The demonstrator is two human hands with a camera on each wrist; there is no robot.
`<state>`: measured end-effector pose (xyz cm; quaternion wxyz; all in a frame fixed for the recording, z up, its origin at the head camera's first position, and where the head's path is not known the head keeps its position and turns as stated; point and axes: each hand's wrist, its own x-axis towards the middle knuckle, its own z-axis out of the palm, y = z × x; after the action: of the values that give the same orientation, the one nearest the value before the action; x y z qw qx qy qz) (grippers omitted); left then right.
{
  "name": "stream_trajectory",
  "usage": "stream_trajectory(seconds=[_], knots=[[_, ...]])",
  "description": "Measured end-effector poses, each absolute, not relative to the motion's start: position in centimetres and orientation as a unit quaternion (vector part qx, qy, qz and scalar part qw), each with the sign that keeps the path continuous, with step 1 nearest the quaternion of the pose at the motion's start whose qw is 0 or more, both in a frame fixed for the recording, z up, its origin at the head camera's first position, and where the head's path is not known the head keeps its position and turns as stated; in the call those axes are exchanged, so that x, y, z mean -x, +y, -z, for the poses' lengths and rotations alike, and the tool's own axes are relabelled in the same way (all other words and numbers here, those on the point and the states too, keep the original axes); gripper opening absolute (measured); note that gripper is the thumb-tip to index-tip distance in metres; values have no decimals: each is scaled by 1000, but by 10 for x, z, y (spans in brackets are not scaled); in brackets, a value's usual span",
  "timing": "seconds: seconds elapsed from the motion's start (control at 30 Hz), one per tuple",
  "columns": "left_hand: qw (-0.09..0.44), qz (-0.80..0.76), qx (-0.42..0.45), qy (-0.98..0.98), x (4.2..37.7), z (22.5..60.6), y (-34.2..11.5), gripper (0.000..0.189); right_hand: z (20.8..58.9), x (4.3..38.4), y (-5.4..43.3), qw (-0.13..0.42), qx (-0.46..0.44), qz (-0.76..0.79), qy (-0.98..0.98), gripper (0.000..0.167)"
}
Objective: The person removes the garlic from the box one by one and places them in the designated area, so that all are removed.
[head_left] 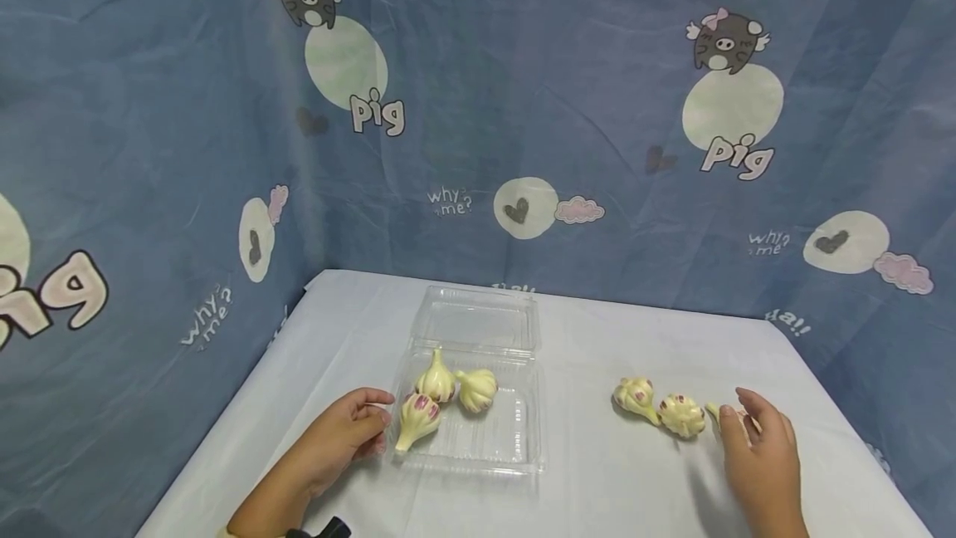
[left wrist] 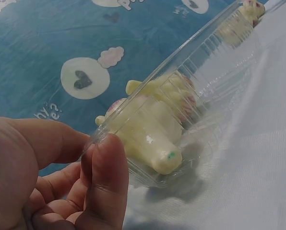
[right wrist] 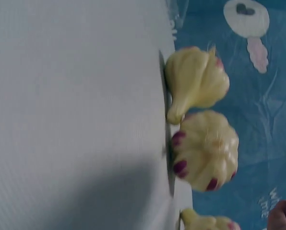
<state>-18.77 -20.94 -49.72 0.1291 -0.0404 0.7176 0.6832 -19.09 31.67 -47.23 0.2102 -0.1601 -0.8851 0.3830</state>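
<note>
A clear plastic clamshell box (head_left: 526, 438) lies with its lid folded back on the white table. Three garlic bulbs, pale with purple marks, sit in its left half: one upright bulb (head_left: 436, 380), one bulb (head_left: 478, 390) beside it and one bulb (head_left: 418, 418) in front. My left hand (head_left: 349, 430) pinches the box's left rim between thumb and forefinger. On the right lie a garlic bulb (head_left: 635, 397), a second bulb (right wrist: 206, 151) and a third bulb (right wrist: 208, 221), partly hidden behind my right hand (head_left: 765, 455). That hand hovers beside the third bulb, fingers loosely bent and apart from it.
A white cloth (head_left: 597, 480) covers the table. Behind and to the left hangs a blue curtain (head_left: 478, 148) printed with pigs and words. The box's lid (head_left: 478, 318) lies open toward the curtain.
</note>
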Motion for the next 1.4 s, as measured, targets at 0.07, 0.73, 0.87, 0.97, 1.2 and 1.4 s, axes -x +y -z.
stream_trajectory(seconds=[0.07,0.73,0.87,0.97,1.2,1.4], knots=[[129,-684,40,717,188,497,-209,42,471,189,308,214,142,-384,-887,49],[129,-689,41,712,189,500,-208,42,477,188,252,208,-106,-352,-906,38],[130,-690,39,711,188,499,-208,42,477,190,244,199,-126,-352,-906,39],[130,-690,37,711,188,498,-209,42,478,191,238,188,-139,-361,-903,40],[129,-691,39,710,189,499,-210,41,480,194,225,179,-174,-369,-895,43],[127,-688,39,713,189,498,-209,41,478,198,216,160,-211,-354,-897,47]])
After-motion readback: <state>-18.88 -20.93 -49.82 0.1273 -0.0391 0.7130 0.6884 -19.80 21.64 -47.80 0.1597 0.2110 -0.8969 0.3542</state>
